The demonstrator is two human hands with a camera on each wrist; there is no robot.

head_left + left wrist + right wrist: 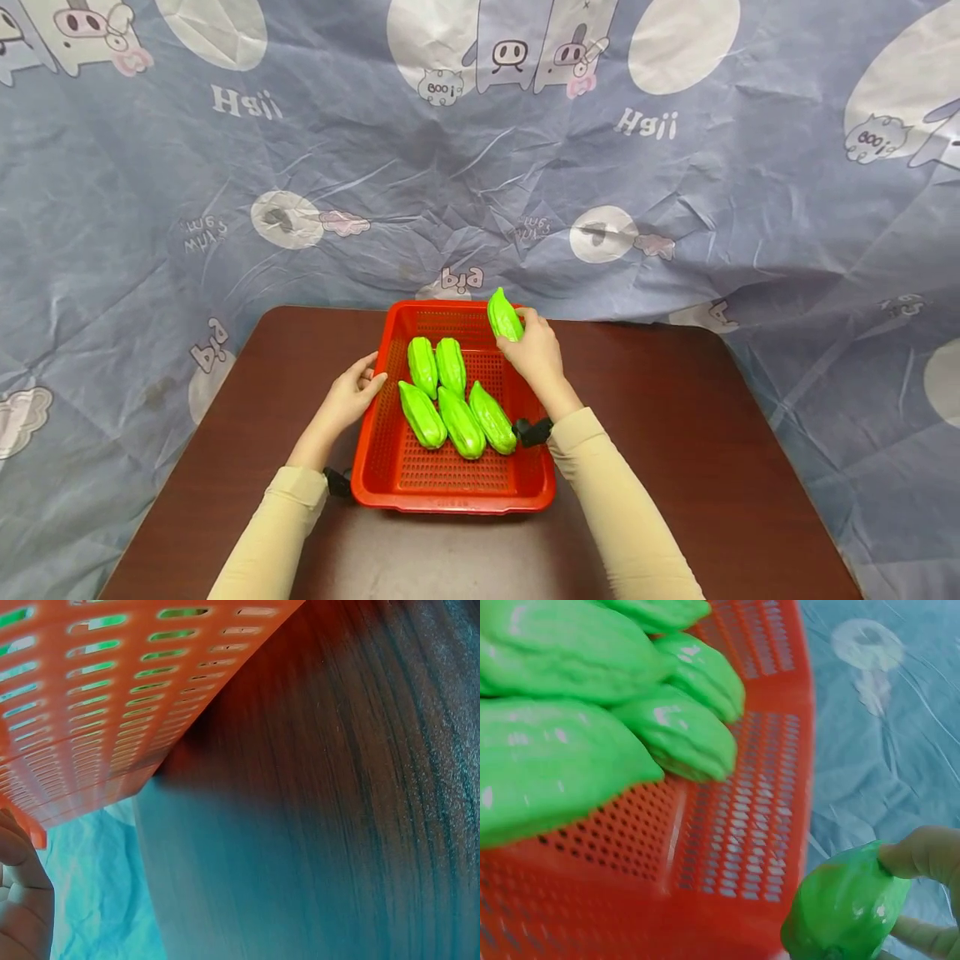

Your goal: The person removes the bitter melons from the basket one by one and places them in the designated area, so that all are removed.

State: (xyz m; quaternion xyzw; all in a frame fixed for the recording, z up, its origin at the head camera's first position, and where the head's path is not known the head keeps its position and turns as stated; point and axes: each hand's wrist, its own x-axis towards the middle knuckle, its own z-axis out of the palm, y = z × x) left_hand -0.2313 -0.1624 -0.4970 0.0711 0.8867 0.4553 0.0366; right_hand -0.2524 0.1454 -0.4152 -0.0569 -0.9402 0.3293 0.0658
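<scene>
My right hand pinches a bright green, ridged bitter melon above the far right corner of a red plastic basket. In the right wrist view the thumb and fingers grip this bitter melon at one end, near the basket's rim. My left hand holds the basket's left rim, thumb on top and fingers on the outer side. Several more bitter melons lie inside the basket, two farther back and the others in a row nearer the front. The left wrist view shows the basket's slotted side beside the fingers.
The basket stands on a dark reddish-brown table, whose surface extends to both sides. A grey-blue cloth with cartoon prints hangs behind the table's back edge.
</scene>
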